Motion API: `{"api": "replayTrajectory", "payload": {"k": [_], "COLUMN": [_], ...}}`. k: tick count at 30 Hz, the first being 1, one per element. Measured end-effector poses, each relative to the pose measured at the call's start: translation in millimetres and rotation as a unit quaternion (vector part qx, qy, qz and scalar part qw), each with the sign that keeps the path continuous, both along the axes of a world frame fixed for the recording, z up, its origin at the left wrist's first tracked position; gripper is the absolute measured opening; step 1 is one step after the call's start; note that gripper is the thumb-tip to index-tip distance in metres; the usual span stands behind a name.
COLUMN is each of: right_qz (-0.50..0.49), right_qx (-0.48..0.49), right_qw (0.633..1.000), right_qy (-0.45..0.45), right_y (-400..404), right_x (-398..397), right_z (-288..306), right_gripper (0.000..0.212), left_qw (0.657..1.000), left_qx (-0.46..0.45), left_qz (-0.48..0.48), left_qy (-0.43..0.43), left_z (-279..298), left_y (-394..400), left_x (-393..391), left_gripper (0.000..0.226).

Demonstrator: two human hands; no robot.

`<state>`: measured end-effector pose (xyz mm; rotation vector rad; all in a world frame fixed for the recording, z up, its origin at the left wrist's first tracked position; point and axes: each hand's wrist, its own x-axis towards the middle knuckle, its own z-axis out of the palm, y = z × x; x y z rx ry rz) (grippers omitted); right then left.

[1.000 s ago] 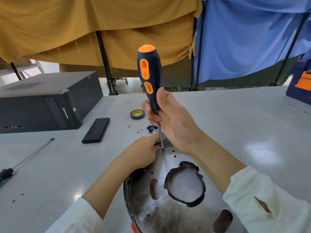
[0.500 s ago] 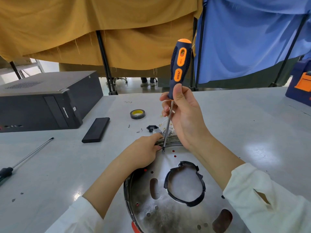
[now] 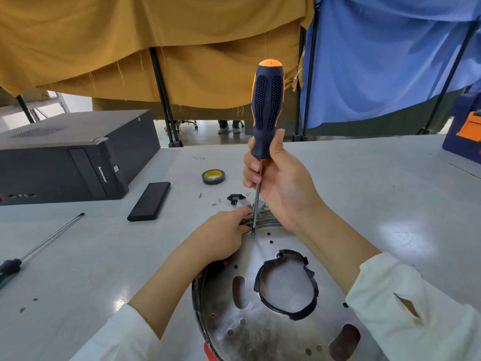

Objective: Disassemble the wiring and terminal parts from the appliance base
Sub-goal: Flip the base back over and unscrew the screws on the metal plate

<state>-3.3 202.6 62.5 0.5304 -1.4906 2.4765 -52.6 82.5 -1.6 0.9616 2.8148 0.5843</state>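
The round metal appliance base [image 3: 260, 321] lies on the bench [image 3: 377, 204]. At its far rim the right hand [image 3: 281, 186] grips an upright orange-and-black screwdriver [image 3: 266, 108], tip on a screw [image 3: 253, 233]; the left hand [image 3: 223, 238] pinches the wiring [image 3: 263, 218] beside that tip.

The right hand [image 3: 279, 183] is raised, palm facing left, with thumb upright and fingers curled around the lower end of the screwdriver [image 3: 266, 108], which stands near vertical. The right forearm runs down to the lower right into a white sleeve. The left hand [image 3: 223, 237] lies low, knuckles up, fingertips pinching at the base [image 3: 260, 321] rim beside the tool tip.
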Motion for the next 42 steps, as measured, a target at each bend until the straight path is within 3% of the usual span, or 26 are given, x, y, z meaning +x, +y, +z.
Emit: {"api": "replayTrajectory", "payload": {"k": [10, 17, 21, 26, 33, 42], "right_qz": [0.026, 0.012, 0.002, -0.009, -0.080, -0.027], "right_qx": [-0.001, 0.037, 0.015, 0.008, -0.013, -0.045], "right_qw": [1.000, 0.999, 1.000, 1.000, 0.996, 0.999], "right_qy": [-0.016, -0.001, 0.008, 0.017, 0.047, -0.003], "right_y": [-0.9, 0.7, -0.3, -0.8, 2.9, -2.8], "right_x": [0.2, -1.4, -1.9, -3.1, -5.2, -4.8], "right_z": [0.1, -3.9, -5.8, -6.9, -10.3, -4.7], "right_gripper": [0.053, 0.039, 0.016, 0.015, 0.019, 0.036], "left_qw": [1.000, 1.000, 1.000, 1.000, 1.000, 1.000], "left_qx": [-0.008, 0.003, -0.001, -0.002, 0.004, 0.007], "left_qz": [-0.003, -0.003, -0.002, 0.000, 0.000, 0.000], "left_qy": [0.000, -0.008, -0.004, -0.003, 0.000, 0.001], "left_z": [0.8, 2.5, 3.0, 2.4, 0.8, -1.8], "left_y": [0.1, -0.6, -0.5, 0.2, -1.1, -1.1], "left_x": [1.1, 2.4, 3.1, 2.5, 1.3, -0.3], "left_gripper": [0.024, 0.026, 0.028, 0.030, 0.033, 0.034]}}
